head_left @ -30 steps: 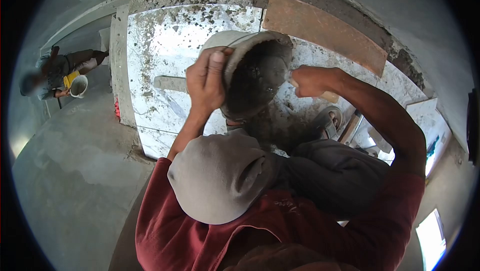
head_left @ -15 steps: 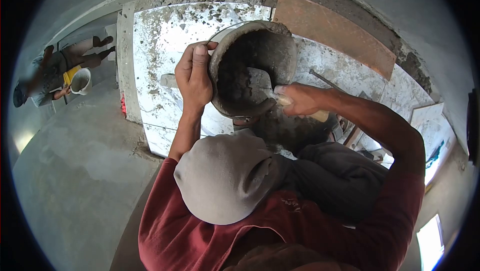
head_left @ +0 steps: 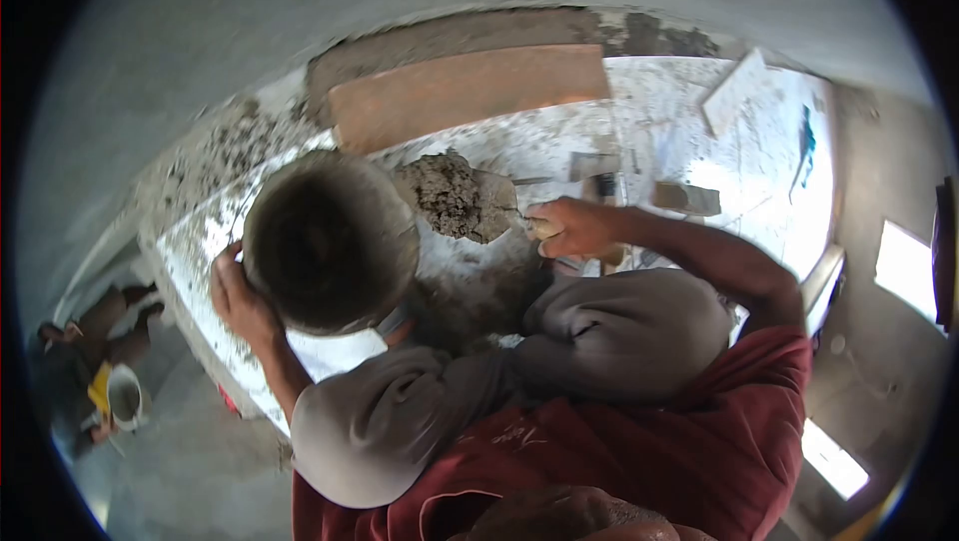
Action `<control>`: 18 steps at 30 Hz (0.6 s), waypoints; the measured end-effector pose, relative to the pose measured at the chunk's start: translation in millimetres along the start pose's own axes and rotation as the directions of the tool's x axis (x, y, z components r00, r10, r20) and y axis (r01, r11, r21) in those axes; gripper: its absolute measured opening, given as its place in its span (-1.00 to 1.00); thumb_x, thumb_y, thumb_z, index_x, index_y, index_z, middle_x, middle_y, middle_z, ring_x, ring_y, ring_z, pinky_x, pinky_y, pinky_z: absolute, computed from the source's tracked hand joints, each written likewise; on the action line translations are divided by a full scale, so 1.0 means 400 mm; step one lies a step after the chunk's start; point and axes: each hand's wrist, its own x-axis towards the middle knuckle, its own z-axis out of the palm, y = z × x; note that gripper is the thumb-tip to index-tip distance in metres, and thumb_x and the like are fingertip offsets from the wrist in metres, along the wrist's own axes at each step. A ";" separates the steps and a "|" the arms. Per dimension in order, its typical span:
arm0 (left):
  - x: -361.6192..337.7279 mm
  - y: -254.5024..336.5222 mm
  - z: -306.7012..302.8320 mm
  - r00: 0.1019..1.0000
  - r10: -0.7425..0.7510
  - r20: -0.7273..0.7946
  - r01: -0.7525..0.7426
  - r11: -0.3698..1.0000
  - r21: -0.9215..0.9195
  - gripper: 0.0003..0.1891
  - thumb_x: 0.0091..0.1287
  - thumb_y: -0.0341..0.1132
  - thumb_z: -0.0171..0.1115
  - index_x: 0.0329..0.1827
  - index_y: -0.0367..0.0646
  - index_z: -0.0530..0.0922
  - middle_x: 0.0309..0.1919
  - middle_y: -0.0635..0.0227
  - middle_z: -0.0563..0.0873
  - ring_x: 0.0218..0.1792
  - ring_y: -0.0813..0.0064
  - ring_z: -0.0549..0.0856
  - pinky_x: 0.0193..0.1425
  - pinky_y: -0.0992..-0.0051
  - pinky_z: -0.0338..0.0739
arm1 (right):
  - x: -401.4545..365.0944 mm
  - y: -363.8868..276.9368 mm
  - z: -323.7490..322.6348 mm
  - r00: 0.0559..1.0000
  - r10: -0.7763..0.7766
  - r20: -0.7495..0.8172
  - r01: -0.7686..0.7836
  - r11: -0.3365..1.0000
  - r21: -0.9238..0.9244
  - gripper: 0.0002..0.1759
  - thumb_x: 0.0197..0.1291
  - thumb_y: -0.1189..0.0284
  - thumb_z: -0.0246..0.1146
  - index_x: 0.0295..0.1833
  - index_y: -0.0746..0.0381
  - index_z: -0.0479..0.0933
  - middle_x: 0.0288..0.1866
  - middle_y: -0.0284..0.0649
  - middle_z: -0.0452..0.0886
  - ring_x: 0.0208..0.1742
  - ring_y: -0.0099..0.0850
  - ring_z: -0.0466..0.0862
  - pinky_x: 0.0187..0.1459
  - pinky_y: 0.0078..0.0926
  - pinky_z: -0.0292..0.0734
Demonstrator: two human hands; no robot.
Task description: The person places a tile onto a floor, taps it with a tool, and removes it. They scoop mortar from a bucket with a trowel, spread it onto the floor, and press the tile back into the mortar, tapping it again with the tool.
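My left hand (head_left: 243,299) grips the side of a mortar-caked bucket (head_left: 395,231), which is tipped so that its dark inside shows. In my right hand (head_left: 581,226) is the handle of a trowel (head_left: 496,203). A lump of wet grey mortar (head_left: 447,193) covers much of the blade. The trowel is outside the bucket, just right of its rim. The fingers of my left hand are partly hidden behind the bucket.
A brown board (head_left: 470,91) lies along the wall base beyond the bucket. White, mortar-spattered slabs (head_left: 669,116) spread under my work, with a small block (head_left: 686,198) at right. At far left, a person stands by another bucket (head_left: 127,398).
The trowel has come out of the bucket carrying mortar. My left hand and the bucket now appear farther left and lower, and the whole view has turned.
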 end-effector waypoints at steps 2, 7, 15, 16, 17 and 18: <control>0.008 -0.001 0.011 0.998 -0.056 -0.001 0.056 0.998 -0.038 -0.61 0.47 -0.18 -0.14 -0.18 -0.30 0.60 -0.37 0.36 0.60 -0.33 0.54 0.50 -0.18 0.53 0.41 | -0.001 0.118 0.063 0.901 -0.244 -0.359 0.280 0.959 0.052 -0.64 0.06 0.35 0.19 -0.10 0.39 0.42 -0.51 -0.18 0.54 -0.54 -0.47 0.56 -0.47 -0.49 0.44; -0.004 0.024 -0.001 0.994 -0.111 0.015 0.112 0.970 -0.215 -0.62 0.48 -0.16 -0.11 -0.14 -0.32 0.56 -0.39 0.32 0.62 -0.37 0.55 0.55 -0.24 0.55 0.46 | -0.056 0.264 0.090 0.815 -0.120 -0.566 0.290 0.932 0.219 -0.70 0.08 0.38 0.29 -0.10 0.28 0.48 -0.31 -0.11 0.50 -0.43 -0.44 0.54 -0.47 -0.39 0.44; -0.002 0.029 0.013 0.996 -0.085 0.032 0.089 0.980 -0.179 -0.62 0.49 -0.14 -0.09 -0.12 -0.32 0.55 -0.35 0.28 0.65 -0.36 0.55 0.58 -0.25 0.56 0.49 | -0.137 0.339 -0.364 0.845 0.169 -0.507 0.482 0.171 0.860 -0.77 0.25 0.27 0.10 -0.19 0.22 0.50 -0.54 -0.38 0.43 -0.63 -0.58 0.44 -0.65 -0.62 0.38; 0.002 0.029 0.014 0.996 -0.081 0.030 0.085 0.982 -0.171 -0.61 0.49 -0.14 -0.09 -0.12 -0.32 0.55 -0.35 0.28 0.65 -0.36 0.55 0.58 -0.25 0.56 0.49 | -0.129 0.350 -0.358 0.790 0.266 -0.553 0.478 0.299 0.826 -0.71 0.23 0.22 0.11 -0.20 0.24 0.52 -0.55 -0.38 0.42 -0.64 -0.59 0.43 -0.67 -0.63 0.35; 0.005 0.029 0.011 0.996 -0.082 0.016 0.084 0.981 -0.176 -0.61 0.49 -0.14 -0.09 -0.12 -0.32 0.55 -0.35 0.28 0.65 -0.36 0.55 0.58 -0.25 0.56 0.49 | -0.122 0.361 -0.340 0.793 0.256 -0.553 0.475 0.310 0.824 -0.71 0.23 0.22 0.11 -0.20 0.24 0.52 -0.55 -0.38 0.42 -0.64 -0.59 0.43 -0.67 -0.63 0.35; 0.002 0.028 0.009 0.995 -0.099 0.011 0.100 0.975 -0.198 -0.63 0.49 -0.16 -0.08 -0.12 -0.32 0.56 -0.35 0.30 0.65 -0.35 0.56 0.58 -0.23 0.56 0.48 | -0.132 0.311 -0.281 0.770 0.325 -0.550 0.380 0.459 0.803 -0.70 0.23 0.22 0.10 -0.15 0.24 0.51 -0.55 -0.38 0.43 -0.65 -0.60 0.43 -0.68 -0.63 0.34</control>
